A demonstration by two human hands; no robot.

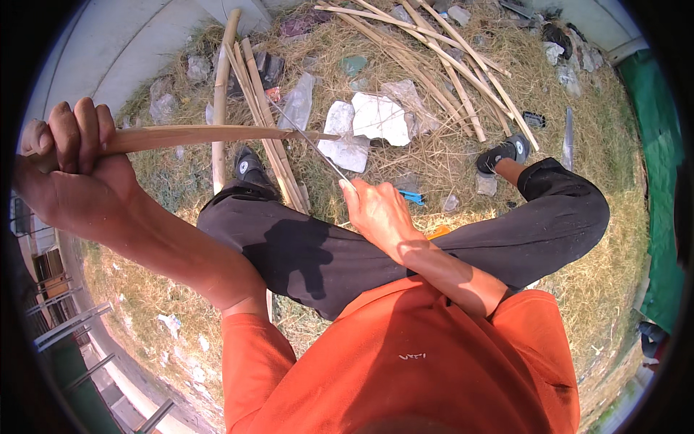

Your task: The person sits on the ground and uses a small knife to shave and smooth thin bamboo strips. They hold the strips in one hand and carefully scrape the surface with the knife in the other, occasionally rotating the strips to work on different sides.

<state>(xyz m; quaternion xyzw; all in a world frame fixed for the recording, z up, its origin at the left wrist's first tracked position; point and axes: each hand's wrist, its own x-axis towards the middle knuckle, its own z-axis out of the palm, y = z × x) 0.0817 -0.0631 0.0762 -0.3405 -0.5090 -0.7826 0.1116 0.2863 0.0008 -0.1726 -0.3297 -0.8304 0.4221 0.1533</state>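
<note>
My left hand (pixel 79 155), raised at the far left, is closed around the thick end of a long split bamboo strip (pixel 195 135). The strip points rightward and narrows to a tip above the white stones. Low in the middle, over my lap, my right hand (pixel 383 217) grips a knife (pixel 322 153) with a long, thin blade; its handle is hidden in the fist. The blade slants up and to the left, crossing the strip near its tip. Whether the edge bites into the bamboo I cannot tell.
White stones (pixel 379 119) lie between my feet. A bamboo pole (pixel 220 108) and split pieces (pixel 271 145) lean at the left, while more bamboo strips (pixel 455 65) are piled far right. Dry grass holds plastic litter and a blue piece (pixel 412 197). A green sheet (pixel 658 195) hangs at right.
</note>
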